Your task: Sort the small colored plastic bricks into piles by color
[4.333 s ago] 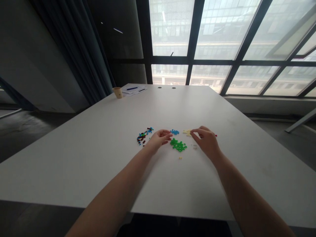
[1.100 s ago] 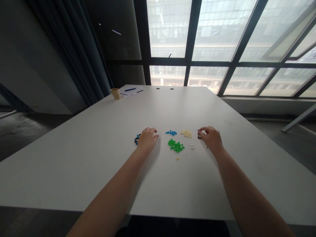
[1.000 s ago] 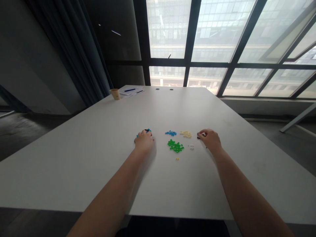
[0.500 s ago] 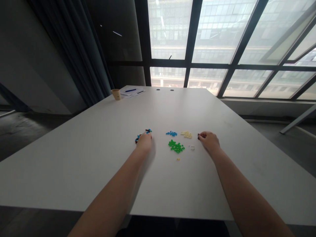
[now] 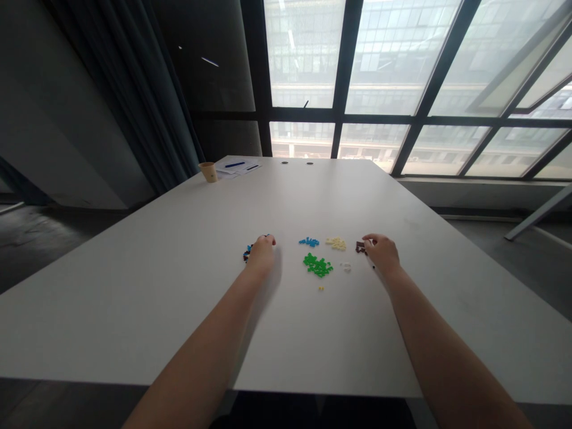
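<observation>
My left hand (image 5: 261, 252) rests over a mixed pile of small building bricks (image 5: 247, 253), blue, black and brown. Its fingers are curled together, and what they pinch is hidden. On the right, my right hand (image 5: 382, 252) hovers just beside a little group of dark brown bricks (image 5: 360, 246), its thumb and fingers slightly apart, with nothing visible in them. Between the hands lie sorted groups: blue bricks (image 5: 309, 242), cream bricks (image 5: 336, 243), green bricks (image 5: 317, 265) and a few white or clear pieces (image 5: 346, 267). A tiny yellow piece (image 5: 320, 288) lies nearest me.
A white table (image 5: 286, 339) spreads out under everything. At its far left corner stand a paper cup (image 5: 208, 172) and papers with a blue pen (image 5: 235, 164). A single dark piece (image 5: 373, 267) lies by my right wrist. Windows and a curtain are beyond.
My right hand has lifted and drawn slightly back, uncovering more of the dark brown bricks. My left hand stays at the mixed pile, its fingers now covering the pile's far end.
</observation>
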### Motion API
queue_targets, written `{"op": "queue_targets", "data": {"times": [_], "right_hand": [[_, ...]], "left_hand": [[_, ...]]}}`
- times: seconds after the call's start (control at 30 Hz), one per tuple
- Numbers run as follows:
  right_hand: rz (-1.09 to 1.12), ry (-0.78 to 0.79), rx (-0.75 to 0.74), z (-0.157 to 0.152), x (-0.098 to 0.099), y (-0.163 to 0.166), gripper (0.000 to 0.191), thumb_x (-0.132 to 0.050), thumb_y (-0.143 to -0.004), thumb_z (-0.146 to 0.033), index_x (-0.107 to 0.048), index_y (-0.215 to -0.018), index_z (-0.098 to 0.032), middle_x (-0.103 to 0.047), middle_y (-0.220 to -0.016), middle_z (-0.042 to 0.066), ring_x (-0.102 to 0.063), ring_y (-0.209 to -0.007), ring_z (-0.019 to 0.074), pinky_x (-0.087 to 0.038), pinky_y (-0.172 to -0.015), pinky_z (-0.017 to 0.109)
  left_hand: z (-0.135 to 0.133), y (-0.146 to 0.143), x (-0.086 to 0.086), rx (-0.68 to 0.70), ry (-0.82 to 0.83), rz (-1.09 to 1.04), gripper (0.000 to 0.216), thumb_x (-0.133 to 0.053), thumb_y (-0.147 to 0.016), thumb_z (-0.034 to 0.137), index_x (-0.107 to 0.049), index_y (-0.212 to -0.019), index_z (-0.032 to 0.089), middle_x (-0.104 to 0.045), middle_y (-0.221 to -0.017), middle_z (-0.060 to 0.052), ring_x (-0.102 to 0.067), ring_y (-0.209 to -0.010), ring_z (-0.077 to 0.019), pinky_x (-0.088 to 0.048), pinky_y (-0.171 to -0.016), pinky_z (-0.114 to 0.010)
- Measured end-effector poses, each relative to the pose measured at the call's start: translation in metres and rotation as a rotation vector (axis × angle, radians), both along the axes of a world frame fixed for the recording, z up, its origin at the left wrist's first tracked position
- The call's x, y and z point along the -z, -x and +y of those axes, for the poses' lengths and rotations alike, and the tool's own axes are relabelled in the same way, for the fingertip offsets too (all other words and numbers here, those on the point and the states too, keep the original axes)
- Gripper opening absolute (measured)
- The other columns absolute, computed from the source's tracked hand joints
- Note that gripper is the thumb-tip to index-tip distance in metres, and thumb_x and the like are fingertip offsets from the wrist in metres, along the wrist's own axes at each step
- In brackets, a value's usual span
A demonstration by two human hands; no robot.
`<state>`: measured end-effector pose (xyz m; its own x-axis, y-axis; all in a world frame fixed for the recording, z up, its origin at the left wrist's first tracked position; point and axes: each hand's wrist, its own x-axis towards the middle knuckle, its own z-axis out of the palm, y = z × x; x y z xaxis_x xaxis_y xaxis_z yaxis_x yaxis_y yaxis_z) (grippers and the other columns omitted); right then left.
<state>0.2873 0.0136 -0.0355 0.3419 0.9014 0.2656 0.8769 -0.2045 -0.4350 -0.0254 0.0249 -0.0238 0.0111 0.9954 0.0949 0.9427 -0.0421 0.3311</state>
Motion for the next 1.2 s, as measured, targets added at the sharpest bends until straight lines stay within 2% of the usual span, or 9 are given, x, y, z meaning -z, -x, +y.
{"op": "queue_targets", "data": {"times": [0.27, 0.4, 0.5, 0.63, 0.7, 0.83, 0.9, 1.0, 1.2], "right_hand": [[-0.046, 0.081, -0.075, -0.001, 0.004, 0.002, 0.027, -0.044, -0.07, -0.021, -0.069, -0.079, -0.027, -0.064, -0.088, 0.002, -0.055, -0.076, 0.0171, -0.037, -0.066, 0.027], [-0.008, -0.017, -0.095, -0.002, 0.0, 0.004, 0.028, -0.044, -0.069, -0.019, -0.069, -0.081, -0.023, -0.062, -0.081, 0.003, -0.054, -0.07, 0.0156, -0.037, -0.066, 0.026], [0.044, -0.149, -0.156, -0.007, -0.008, 0.012, 0.027, -0.044, -0.069, -0.018, -0.068, -0.081, -0.02, -0.059, -0.072, 0.003, -0.051, -0.062, 0.0139, -0.037, -0.063, 0.025], [0.118, -0.302, -0.329, -0.017, -0.018, 0.03, 0.027, -0.043, -0.07, -0.016, -0.068, -0.08, -0.019, -0.054, -0.065, 0.001, -0.047, -0.056, 0.0122, -0.036, -0.058, 0.024], [0.125, -0.352, -0.412, -0.023, -0.022, 0.039, 0.027, -0.043, -0.071, -0.014, -0.067, -0.08, -0.019, -0.052, -0.062, 0.0, -0.046, -0.056, 0.0122, -0.036, -0.059, 0.024], [0.14, -0.457, -0.572, -0.037, -0.033, 0.059, 0.023, -0.044, -0.074, -0.013, -0.066, -0.081, -0.019, -0.051, -0.062, 0.0, -0.048, -0.061, 0.0133, -0.038, -0.063, 0.025], [0.164, -0.515, -0.669, -0.046, -0.039, 0.07, 0.022, -0.045, -0.076, -0.013, -0.064, -0.084, -0.019, -0.052, -0.064, 0.0, -0.048, -0.064, 0.0134, -0.038, -0.066, 0.026], [0.186, -0.564, -0.782, -0.058, -0.044, 0.084, 0.02, -0.047, -0.078, -0.014, -0.063, -0.086, -0.021, -0.052, -0.066, 0.0, -0.048, -0.065, 0.0135, -0.039, -0.067, 0.028], [0.185, -0.559, -0.84, -0.064, -0.043, 0.093, 0.019, -0.049, -0.079, -0.016, -0.063, -0.089, -0.023, -0.051, -0.064, 0.0, -0.047, -0.065, 0.0142, -0.039, -0.067, 0.03]], "left_hand": [[0.0, -0.002, -0.001, 0.051, -0.073, -0.121, 0.029, -0.036, -0.067, -0.002, -0.056, -0.081, 0.016, -0.057, -0.086, -0.008, -0.054, -0.077, -0.0158, -0.039, -0.072, -0.026], [-0.004, -0.008, -0.009, 0.092, -0.093, -0.376, 0.022, -0.043, -0.067, 0.002, -0.056, -0.077, 0.016, -0.059, -0.079, -0.005, -0.055, -0.077, -0.0156, -0.04, -0.075, -0.028], [-0.011, -0.02, -0.014, 0.166, 0.066, -0.833, 0.014, -0.056, -0.065, 0.011, -0.056, -0.078, 0.015, -0.06, -0.075, -0.003, -0.057, -0.073, -0.0139, -0.043, -0.074, -0.028], [-0.025, -0.038, -0.019, 0.219, 0.372, -1.435, 0.03, -0.071, -0.057, 0.014, -0.055, -0.083, 0.015, -0.061, -0.075, -0.001, -0.057, -0.071, -0.0097, -0.044, -0.073, -0.024], [-0.031, -0.044, -0.021, 0.208, 0.496, -1.62, 0.033, -0.073, -0.056, 0.011, -0.055, -0.084, 0.015, -0.061, -0.076, 0.0, -0.057, -0.069, -0.0071, -0.044, -0.069, -0.02], [-0.04, -0.051, -0.022, 0.176, 0.756, -1.91, 0.024, -0.068, -0.065, 0.008, -0.056, -0.085, 0.015, -0.058, -0.072, 0.002, -0.055, -0.063, -0.004, -0.043, -0.062, -0.015], [-0.043, -0.053, -0.02, 0.188, 0.87, -1.981, 0.022, -0.066, -0.068, 0.009, -0.056, -0.086, 0.016, -0.057, -0.07, 0.003, -0.055, -0.063, -0.0042, -0.043, -0.062, -0.016], [-0.047, -0.055, -0.018, 0.249, 0.971, -1.94, 0.027, -0.067, -0.068, 0.013, -0.055, -0.092, 0.019, -0.055, -0.07, 0.004, -0.055, -0.064, -0.0054, -0.043, -0.063, -0.019], [-0.048, -0.056, -0.017, 0.294, 1.0, -1.84, 0.034, -0.071, -0.065, 0.017, -0.056, -0.096, 0.021, -0.056, -0.076, 0.002, -0.055, -0.068, -0.0066, -0.042, -0.065, -0.021]]}}
